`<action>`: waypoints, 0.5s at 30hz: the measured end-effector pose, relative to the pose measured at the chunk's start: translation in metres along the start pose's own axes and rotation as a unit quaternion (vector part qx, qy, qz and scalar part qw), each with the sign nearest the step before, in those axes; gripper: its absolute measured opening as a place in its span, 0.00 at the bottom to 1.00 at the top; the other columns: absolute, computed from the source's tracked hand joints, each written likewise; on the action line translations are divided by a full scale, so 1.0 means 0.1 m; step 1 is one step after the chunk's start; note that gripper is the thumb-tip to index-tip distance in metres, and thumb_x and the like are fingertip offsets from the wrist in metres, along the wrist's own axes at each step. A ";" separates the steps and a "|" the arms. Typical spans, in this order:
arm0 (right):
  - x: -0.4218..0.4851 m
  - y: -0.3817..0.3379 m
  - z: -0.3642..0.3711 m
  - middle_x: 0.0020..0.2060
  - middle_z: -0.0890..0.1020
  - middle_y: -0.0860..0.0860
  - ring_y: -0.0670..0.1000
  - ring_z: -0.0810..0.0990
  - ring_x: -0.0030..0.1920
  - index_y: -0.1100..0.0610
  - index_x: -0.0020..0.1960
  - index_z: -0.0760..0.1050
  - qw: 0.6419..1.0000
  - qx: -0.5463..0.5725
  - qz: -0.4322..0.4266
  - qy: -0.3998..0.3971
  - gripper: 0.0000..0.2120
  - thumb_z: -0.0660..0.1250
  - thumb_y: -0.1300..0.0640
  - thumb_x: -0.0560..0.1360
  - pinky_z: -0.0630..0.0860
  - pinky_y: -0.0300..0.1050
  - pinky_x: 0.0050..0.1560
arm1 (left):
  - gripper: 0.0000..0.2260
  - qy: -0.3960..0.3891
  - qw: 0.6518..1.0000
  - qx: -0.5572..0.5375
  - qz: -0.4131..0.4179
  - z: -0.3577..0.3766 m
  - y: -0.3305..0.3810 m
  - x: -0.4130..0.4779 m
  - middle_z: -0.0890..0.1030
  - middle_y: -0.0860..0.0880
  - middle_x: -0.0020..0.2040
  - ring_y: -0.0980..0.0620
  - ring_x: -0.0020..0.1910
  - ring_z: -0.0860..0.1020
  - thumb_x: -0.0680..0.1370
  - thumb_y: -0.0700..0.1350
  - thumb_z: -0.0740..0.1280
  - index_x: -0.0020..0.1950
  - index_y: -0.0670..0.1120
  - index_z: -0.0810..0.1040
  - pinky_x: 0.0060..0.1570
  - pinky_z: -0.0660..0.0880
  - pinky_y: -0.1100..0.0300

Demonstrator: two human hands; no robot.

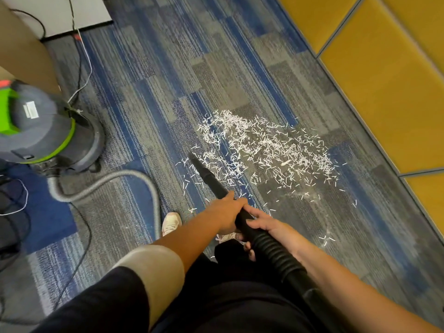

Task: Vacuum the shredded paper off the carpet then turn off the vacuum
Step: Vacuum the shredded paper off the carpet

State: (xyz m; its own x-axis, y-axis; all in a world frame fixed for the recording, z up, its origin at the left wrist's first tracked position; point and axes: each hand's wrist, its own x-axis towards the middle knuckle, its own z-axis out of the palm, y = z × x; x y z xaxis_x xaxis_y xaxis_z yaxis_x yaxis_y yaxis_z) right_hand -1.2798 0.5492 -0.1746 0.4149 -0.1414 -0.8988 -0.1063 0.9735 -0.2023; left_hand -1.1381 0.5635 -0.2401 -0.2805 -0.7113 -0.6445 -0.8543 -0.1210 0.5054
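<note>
1. Head view: the left hand (227, 212) is curled round the black nozzle tube (207, 175), and its tip touches the near-left fringe of the shredded paper (264, 150).
2. The right hand (270, 227) grips the same tube just behind the left, where the ribbed black hose (276, 252) begins.
3. The paper lies scattered on the blue-grey carpet (149, 87), near the carpet's edge along the yellow panels (384, 80).
4. The grey-and-green vacuum (45, 133) stands at the carpet's left side, well apart from the paper, and its grey hose (108, 180) loops beside it.
</note>
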 end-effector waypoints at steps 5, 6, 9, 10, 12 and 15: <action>-0.07 -0.03 -0.13 0.33 0.77 0.61 0.55 0.76 0.26 0.45 0.68 0.66 1.000 0.004 0.008 -0.004 0.24 0.60 0.64 0.77 0.76 0.43 0.25 | 0.17 0.018 1.000 -0.011 0.013 0.03 0.13 0.03 0.66 0.44 0.59 0.40 0.53 0.76 0.74 0.44 0.68 0.60 0.47 0.67 0.51 0.74 0.49; -0.07 -0.03 -0.13 0.33 0.77 0.61 0.56 0.76 0.26 0.45 0.68 0.66 1.000 0.002 0.010 -0.007 0.24 0.60 0.64 0.77 0.76 0.43 0.25 | 0.17 0.020 1.000 -0.018 0.010 0.04 0.13 0.03 0.66 0.44 0.59 0.40 0.53 0.75 0.74 0.43 0.68 0.61 0.47 0.68 0.51 0.74 0.49; -0.02 -0.03 -0.07 0.34 0.76 0.61 0.55 0.75 0.25 0.45 0.69 0.65 1.000 0.006 0.018 -0.019 0.24 0.59 0.64 0.77 0.76 0.43 0.24 | 0.19 0.019 1.000 -0.022 -0.006 0.06 0.05 0.01 0.66 0.45 0.60 0.40 0.55 0.75 0.74 0.45 0.69 0.62 0.48 0.68 0.53 0.74 0.50; 0.00 -0.02 -0.06 0.34 0.75 0.61 0.55 0.75 0.25 0.45 0.69 0.65 0.999 0.011 0.022 -0.022 0.24 0.58 0.64 0.77 0.76 0.43 0.24 | 0.19 0.018 1.000 -0.020 -0.012 0.05 0.02 -0.01 0.67 0.45 0.60 0.40 0.56 0.75 0.74 0.45 0.69 0.63 0.48 0.68 0.53 0.73 0.50; 0.05 -0.01 -0.03 0.35 0.76 0.62 0.55 0.76 0.26 0.45 0.69 0.64 0.999 0.025 0.030 -0.032 0.24 0.58 0.64 0.78 0.76 0.44 0.25 | 0.19 0.016 1.000 -0.014 -0.021 0.04 -0.03 -0.05 0.67 0.45 0.60 0.41 0.56 0.75 0.74 0.46 0.69 0.63 0.48 0.68 0.52 0.73 0.51; 0.07 -0.01 -0.02 0.35 0.77 0.61 0.55 0.76 0.26 0.45 0.70 0.64 0.998 0.039 0.034 -0.043 0.24 0.58 0.64 0.78 0.76 0.44 0.26 | 0.18 0.016 0.999 -0.015 -0.023 0.02 -0.07 -0.07 0.67 0.45 0.60 0.41 0.57 0.75 0.74 0.45 0.68 0.62 0.48 0.68 0.55 0.74 0.49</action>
State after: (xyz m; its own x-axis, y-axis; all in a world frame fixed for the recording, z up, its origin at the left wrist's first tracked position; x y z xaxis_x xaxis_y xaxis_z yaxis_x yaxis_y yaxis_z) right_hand -1.2787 0.5468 -0.1815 0.4859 -0.0610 -0.8719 -0.0673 0.9920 -0.1069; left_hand -1.1316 0.5708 -0.2403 -0.2263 -0.7257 -0.6497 -0.8526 -0.1749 0.4924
